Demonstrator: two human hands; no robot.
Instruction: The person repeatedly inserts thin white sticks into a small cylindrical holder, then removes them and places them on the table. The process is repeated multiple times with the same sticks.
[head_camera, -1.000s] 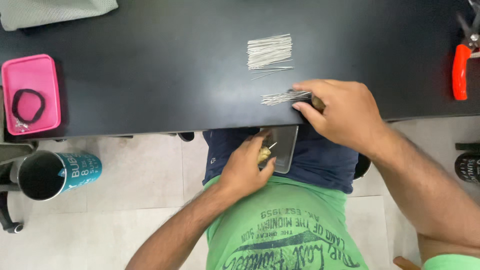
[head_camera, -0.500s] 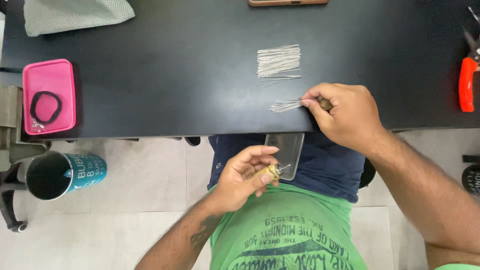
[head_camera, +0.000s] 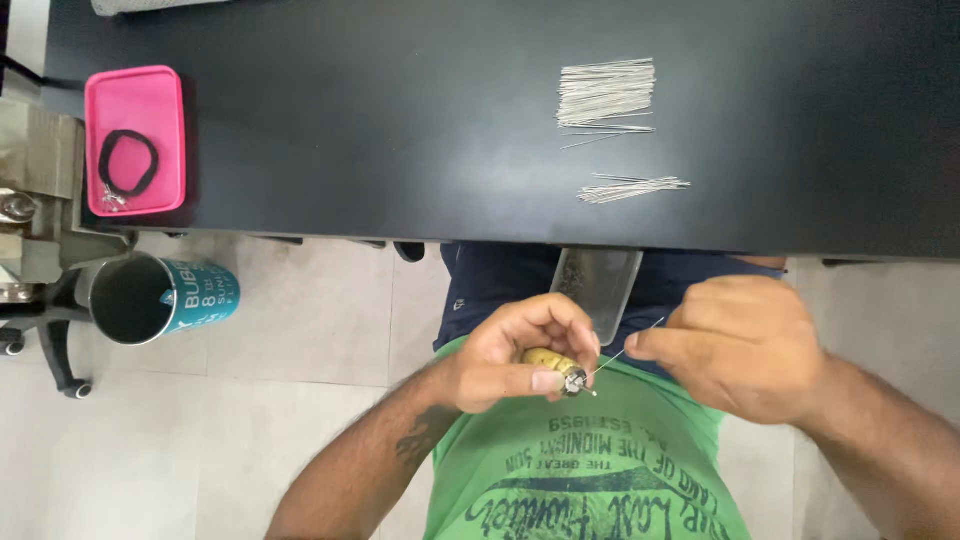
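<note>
Our right hand (head_camera: 745, 345) left the tabletop (head_camera: 400, 120), pinching a thin, springy wire (head_camera: 625, 350) mid-length; left hand (head_camera: 520, 355) grips the tool (head_camera: 556, 366).

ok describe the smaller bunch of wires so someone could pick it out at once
On the black table, look right of centre near the front edge. The smaller bunch lies below the larger bunch: thin, slightly fanned, with far fewer silver wires.

Two bundles of wires (head_camera: 606, 93) (head_camera: 632, 187) are laid on the counter (head_camera: 400, 120), one behind the other; a tray (head_camera: 137, 100) is set far left, a cup (head_camera: 160, 297) below it on the floor.
</note>
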